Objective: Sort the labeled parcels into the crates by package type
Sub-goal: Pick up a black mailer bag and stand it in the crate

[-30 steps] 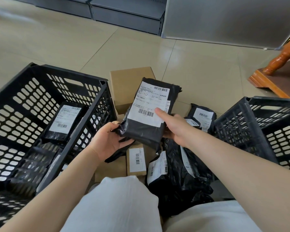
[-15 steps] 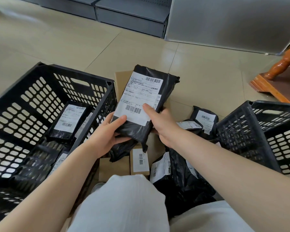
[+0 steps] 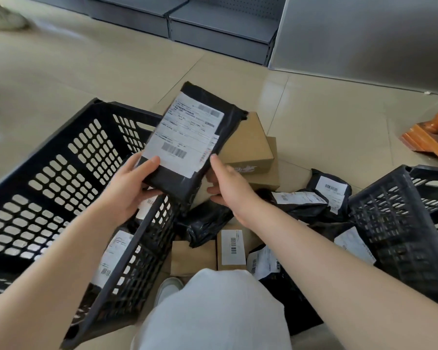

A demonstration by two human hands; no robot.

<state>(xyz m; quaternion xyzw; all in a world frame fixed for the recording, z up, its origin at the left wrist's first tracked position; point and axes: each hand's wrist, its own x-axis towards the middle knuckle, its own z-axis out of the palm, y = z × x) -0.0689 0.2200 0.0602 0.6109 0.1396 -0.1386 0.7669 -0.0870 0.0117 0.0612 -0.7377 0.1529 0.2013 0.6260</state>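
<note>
Head view: black mailer (image 3: 187,137) pinched by left hand (image 3: 132,183) at near corner, right hand (image 3: 228,183) released just beside; long axis ran up-away; left crate (image 3: 68,157) directly below left hand, nearer.

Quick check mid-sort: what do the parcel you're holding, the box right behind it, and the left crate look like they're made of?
Held parcel: looks like a thin black plastic mailer bag, faintly glossy and creased, with a white paper label. Box: plain brown cardboard, matte, with crisp folded edges. Left crate: apparently rigid moulded black plastic, with walls pierced by rows of oval slots.
</note>
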